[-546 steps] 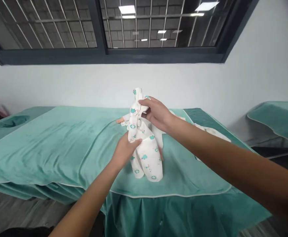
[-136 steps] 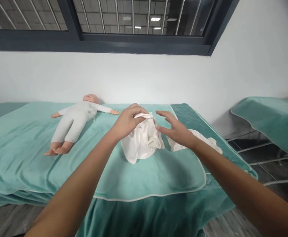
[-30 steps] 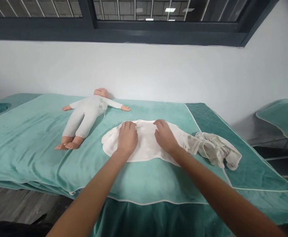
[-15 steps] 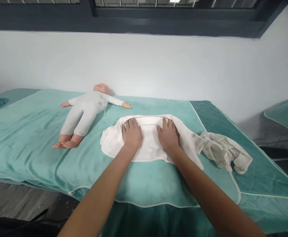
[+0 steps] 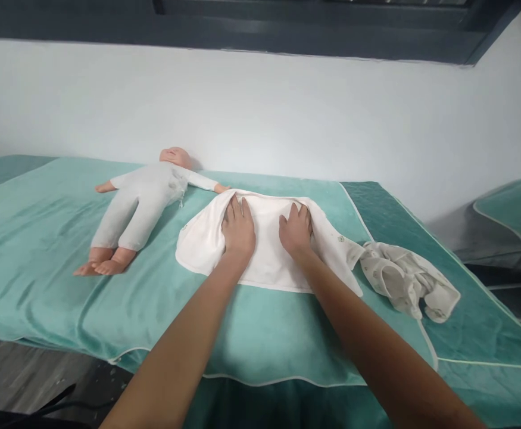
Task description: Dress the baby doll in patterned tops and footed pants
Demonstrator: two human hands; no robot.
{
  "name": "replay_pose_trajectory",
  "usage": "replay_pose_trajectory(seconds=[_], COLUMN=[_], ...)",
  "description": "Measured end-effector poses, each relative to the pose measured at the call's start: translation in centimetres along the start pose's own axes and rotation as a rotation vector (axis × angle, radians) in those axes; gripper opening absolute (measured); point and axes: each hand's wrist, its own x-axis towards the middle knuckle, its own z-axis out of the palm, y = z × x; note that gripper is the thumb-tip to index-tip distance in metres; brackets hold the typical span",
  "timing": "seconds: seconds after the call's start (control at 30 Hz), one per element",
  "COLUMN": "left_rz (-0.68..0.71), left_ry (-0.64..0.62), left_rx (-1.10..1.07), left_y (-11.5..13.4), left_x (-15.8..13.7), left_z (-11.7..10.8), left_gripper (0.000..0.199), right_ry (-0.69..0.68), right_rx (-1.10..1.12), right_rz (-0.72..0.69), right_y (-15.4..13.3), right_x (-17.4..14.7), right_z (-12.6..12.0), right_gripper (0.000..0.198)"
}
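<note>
A white baby garment (image 5: pixel 267 265) lies spread on the green bed cover. My left hand (image 5: pixel 239 232) rests on its inner face, fingers stretched toward the far edge and partly apart. Beside it, my right hand (image 5: pixel 296 229) lies on the same cloth with the thumb out; its outer fingers are partly hidden by the right-hand fold. Both hands look open, pressing on the fabric. A baby doll (image 5: pixel 142 190) in white lies on its back to the left, its hand touching or nearly touching the garment's far edge.
A crumpled patterned baby garment (image 5: pixel 407 277) lies to the right, against the white one's corner. The green bed cover (image 5: pixel 287 339) ends at a piped front edge. Behind stands a white wall (image 5: pixel 260 119) under a dark window frame (image 5: pixel 242 33).
Both hands have moved slightly away from me, and the white garment's far edge has shifted with them, closer to the doll's hand. The view has tilted down and turned a little right.
</note>
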Motion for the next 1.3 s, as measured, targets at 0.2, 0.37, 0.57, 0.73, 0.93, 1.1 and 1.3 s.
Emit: replay_pose_trajectory(seconds=[0.2,0.37,0.57,0.73,0.93,1.1,1.3], left_rz=[0.021,0.016,-0.037,-0.065,-0.066,-0.096,-0.109], left_ry=[-0.020,-0.038,-0.133,-0.082,0.002,-0.114,-0.166], left_rx=[0.030,0.011,-0.016,-0.011,0.001,-0.004,-0.014], left_y=[-0.9,-1.4,-1.7,-1.9,-2.1,-2.0,-1.9], left_x=[1.5,2.7,3.6,3.5,3.3,3.7,3.9], left_z=[1.6,2.6,3.4,3.3,3.0,3.3,3.4], left_gripper=[0.063,0.060,0.063,0.064,0.064,0.062,0.062], right_ry=[-0.021,-0.069,-0.152,-0.187,-0.150,-0.188,-0.221], right_rx=[-0.096,-0.113,-0.110,-0.102,-0.079,-0.073,-0.038], right_rz=[-0.129,-0.121,-0.084,-0.070,-0.135,-0.094,-0.074], right_y=[1.6,2.4,2.2,2.0,2.6,3.0,3.1], right_x=[1.1,1.6,2.0,2.1,2.5,3.3,3.8], right_z=[1.1,1.8,2.2,1.8,1.1,1.6,2.3], right_gripper=[0.065,0.068,0.068,0.066,0.064,0.065,0.066])
